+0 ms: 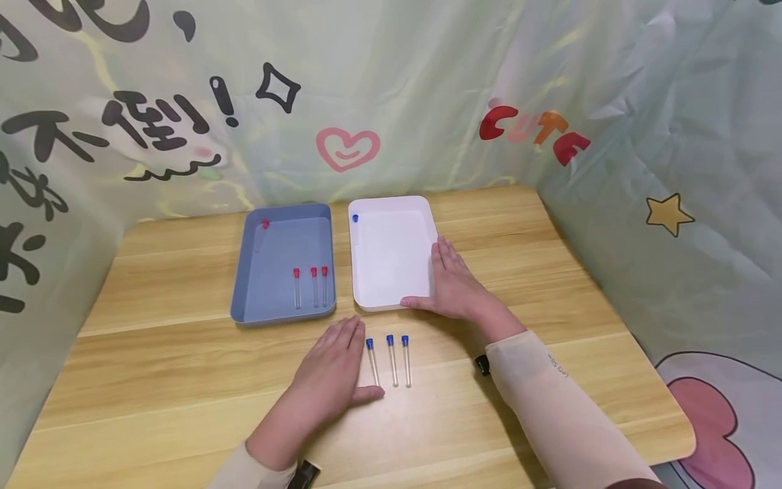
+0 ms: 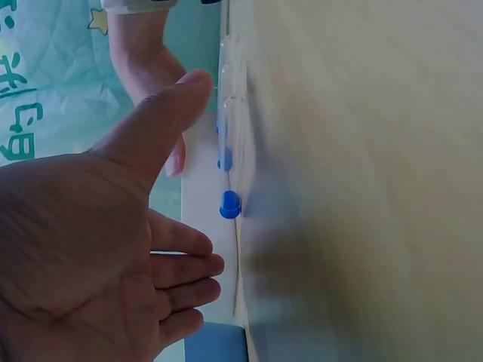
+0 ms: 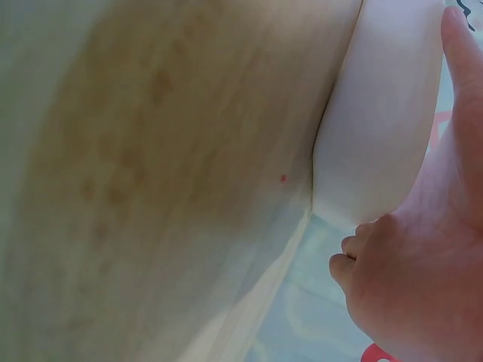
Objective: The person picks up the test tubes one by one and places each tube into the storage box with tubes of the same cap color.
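Observation:
Beside the white tray (image 1: pixel 394 255), my right hand (image 1: pixel 452 282) lies along its right side with straight fingers, the thumb at the front rim. My left hand (image 1: pixel 330 367) is on the left of three clear tubes with blue caps (image 1: pixel 392 360). Its fingers are straight and the thumb points right, close to the lower end of the leftmost tube. In the left wrist view the palm faces the blue-capped tubes (image 2: pixel 230 204) and holds nothing. The right wrist view shows the fingers against the wall of the white tray (image 3: pixel 377 113).
A blue-grey tray (image 1: pixel 263 292) stands left of the white one and holds several tubes with red caps (image 1: pixel 296 288). One blue cap (image 1: pixel 356 218) shows at the white tray's upper left corner. A printed cloth (image 1: pixel 415 88) hangs behind the wooden table (image 1: pixel 159 380).

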Motion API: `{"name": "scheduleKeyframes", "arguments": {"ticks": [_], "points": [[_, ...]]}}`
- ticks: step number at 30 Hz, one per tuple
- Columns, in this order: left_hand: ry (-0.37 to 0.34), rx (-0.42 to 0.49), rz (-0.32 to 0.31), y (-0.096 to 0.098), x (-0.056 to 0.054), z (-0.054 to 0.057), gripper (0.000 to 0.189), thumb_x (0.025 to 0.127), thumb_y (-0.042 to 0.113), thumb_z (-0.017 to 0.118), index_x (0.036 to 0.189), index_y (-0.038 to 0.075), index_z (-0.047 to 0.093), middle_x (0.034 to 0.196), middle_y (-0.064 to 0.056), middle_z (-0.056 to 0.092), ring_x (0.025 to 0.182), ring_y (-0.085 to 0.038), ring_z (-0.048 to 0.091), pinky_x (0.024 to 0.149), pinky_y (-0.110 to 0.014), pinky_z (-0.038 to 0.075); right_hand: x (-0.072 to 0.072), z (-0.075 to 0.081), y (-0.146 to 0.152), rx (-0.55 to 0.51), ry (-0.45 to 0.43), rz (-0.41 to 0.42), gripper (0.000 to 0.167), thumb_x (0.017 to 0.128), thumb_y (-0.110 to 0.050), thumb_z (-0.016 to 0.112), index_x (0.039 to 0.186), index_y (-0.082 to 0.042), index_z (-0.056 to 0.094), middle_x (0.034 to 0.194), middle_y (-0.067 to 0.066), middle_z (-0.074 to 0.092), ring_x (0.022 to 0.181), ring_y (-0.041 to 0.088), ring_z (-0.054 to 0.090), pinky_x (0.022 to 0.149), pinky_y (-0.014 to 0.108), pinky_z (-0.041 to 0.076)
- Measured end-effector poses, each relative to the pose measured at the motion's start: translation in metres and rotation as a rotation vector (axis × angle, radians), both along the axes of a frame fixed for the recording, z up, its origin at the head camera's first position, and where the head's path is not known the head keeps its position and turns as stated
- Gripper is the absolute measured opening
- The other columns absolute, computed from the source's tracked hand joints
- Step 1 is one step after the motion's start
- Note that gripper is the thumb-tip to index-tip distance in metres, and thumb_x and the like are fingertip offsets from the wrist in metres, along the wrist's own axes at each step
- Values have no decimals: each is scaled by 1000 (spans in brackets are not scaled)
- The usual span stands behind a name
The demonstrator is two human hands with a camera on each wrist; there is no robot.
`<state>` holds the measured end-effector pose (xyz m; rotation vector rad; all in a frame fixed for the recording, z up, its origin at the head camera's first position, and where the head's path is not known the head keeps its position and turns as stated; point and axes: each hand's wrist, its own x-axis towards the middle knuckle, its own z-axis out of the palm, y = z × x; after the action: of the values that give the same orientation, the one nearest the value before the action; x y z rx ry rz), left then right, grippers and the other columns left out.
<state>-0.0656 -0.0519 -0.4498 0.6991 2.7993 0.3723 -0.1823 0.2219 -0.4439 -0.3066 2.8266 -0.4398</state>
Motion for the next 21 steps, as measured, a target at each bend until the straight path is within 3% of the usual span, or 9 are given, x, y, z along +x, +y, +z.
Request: {"name": "scheduleKeyframes", "arguments": {"ticks": [9,21], "points": [[-11,-32,-12,10,-4,-1,113,87,65,83,163,-7,40,174,-25,38,165,-39,35,138,-51,27,-1,-1,1,-27,-21,-4,146,86,-84,70,169,7,-9,180,24,-20,172,40,-11,141,54,6],[-25,-76,-23,18,1,5,107,84,59,88,157,-7,48,174,-26,37,164,-40,35,137,-50,31,-1,-2,2,-26,-7,8,146,86,-85,69,169,9,-6,181,24,-17,172,39,-9,142,53,6]]}}
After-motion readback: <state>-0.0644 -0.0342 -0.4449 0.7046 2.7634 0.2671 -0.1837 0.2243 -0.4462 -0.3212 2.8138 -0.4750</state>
